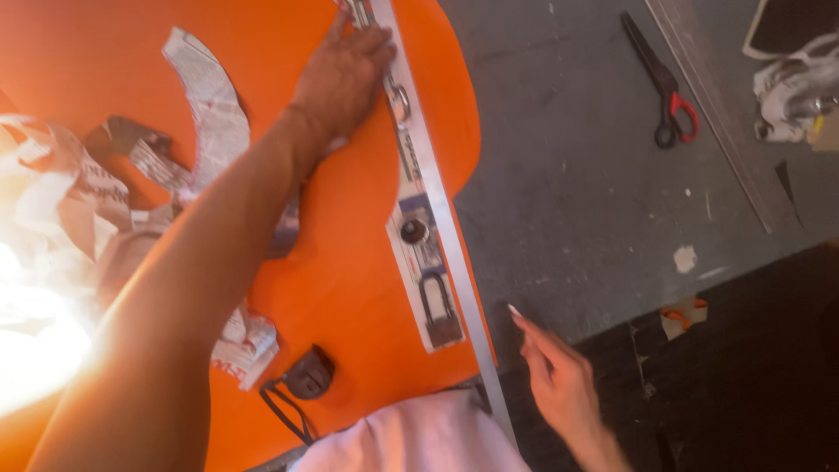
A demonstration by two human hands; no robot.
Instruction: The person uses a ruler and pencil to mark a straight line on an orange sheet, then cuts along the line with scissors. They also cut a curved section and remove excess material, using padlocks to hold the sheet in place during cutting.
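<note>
Left hand (345, 74) flat, fingers spread, palm down, pressing on orange sheet (350, 288) right beside long metal straightedge (437, 210); fingertips touch its edge. Not gripping anything.

Straightedge runs diagonally top centre to bottom, lying along sheet's right margin. Sheet spread over grey surface (577, 175).

Right hand (559, 376) lower right, loosely opened, fingers extended, index tip near lower end of straightedge; holds nothing. Contact w/ straightedge: can't tell.

Curved newspaper pattern piece (210, 105) on sheet, left of the forearm; more crumpled newsprint (245, 345) further down. Small black clip w/ cord (306, 378) near sheet's bottom edge.

Black scissors w/ red handle (664, 87) on grey surface, upper right, well apart from both hands.
</note>
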